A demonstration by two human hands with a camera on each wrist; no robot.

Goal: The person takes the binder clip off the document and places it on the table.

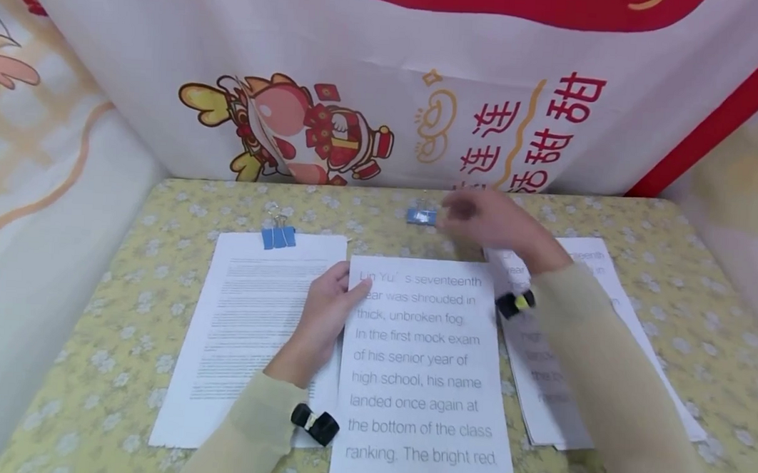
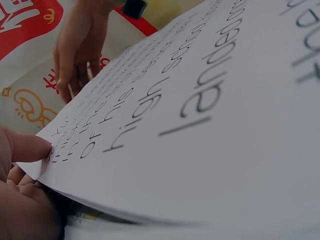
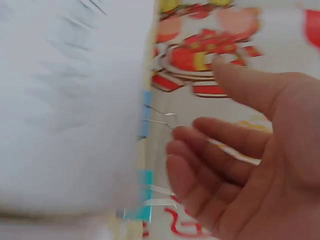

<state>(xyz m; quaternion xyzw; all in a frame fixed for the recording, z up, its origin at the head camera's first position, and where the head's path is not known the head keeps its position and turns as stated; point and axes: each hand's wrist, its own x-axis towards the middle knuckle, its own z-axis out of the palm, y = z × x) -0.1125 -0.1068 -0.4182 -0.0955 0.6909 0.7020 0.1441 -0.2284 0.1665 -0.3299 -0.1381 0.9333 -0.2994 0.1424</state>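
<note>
Your left hand [image 1: 321, 312] has its grip clamped on the paper [image 1: 419, 374] at lower centre of the frame, near its top-left corner, likely to steady it, while your right hand [image 1: 494, 220], blurred but seemingly empty with thumb and fingers apart, hovers beside the upper-centre clip [image 1: 421, 216].

Smooth, matt paper sheet [image 1: 420, 371], glossy, metal-looking clip [image 1: 421, 216]

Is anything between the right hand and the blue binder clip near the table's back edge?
Nothing visible. In the head view, the right hand is right beside the blue binder clip, with no object between them.
</note>
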